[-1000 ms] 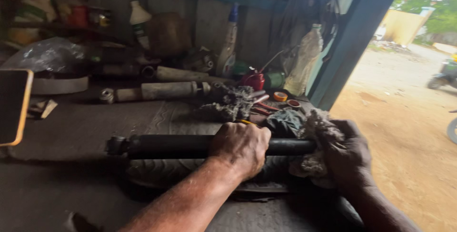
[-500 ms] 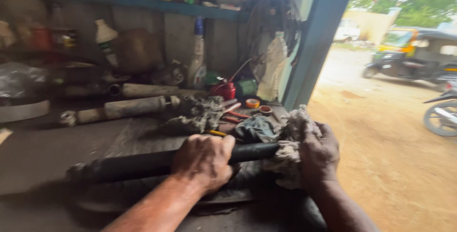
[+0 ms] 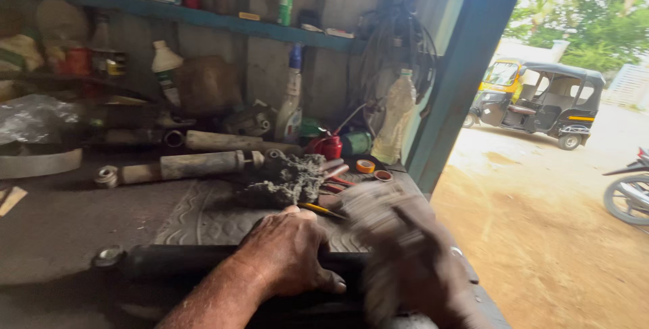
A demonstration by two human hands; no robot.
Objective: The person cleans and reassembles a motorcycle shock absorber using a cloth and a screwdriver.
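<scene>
Grimy workbench [image 3: 81, 234] in an open-fronted workshop carries a long black tube [image 3: 176, 260], lying crosswise at its near edge. By the look of it, the tube is a steel shock-absorber body, so likely heavy, rigid and somewhat greasy; the plain middle of the barrel seems the surest place to grip, away from the capped end [image 3: 108, 257]. It looks dull black, dusty, round and straight.

Over the tube's middle the left hand [image 3: 291, 255] is clamped, fingers curled down around the barrel. Just right of it on the tube, the right hand [image 3: 412, 268] is blurred and seems to clutch a grey rag [image 3: 378, 211]; I cannot tell how firmly it closes.

Behind the tube lie a wad of dirty grey waste [image 3: 287, 179], two dusty pale shock absorbers [image 3: 189, 165], a red oil can [image 3: 329, 146] and plastic bottles [image 3: 291, 109]. Beyond the tube's right end, outside, stands a yellow three-wheeler [image 3: 534, 103].
</scene>
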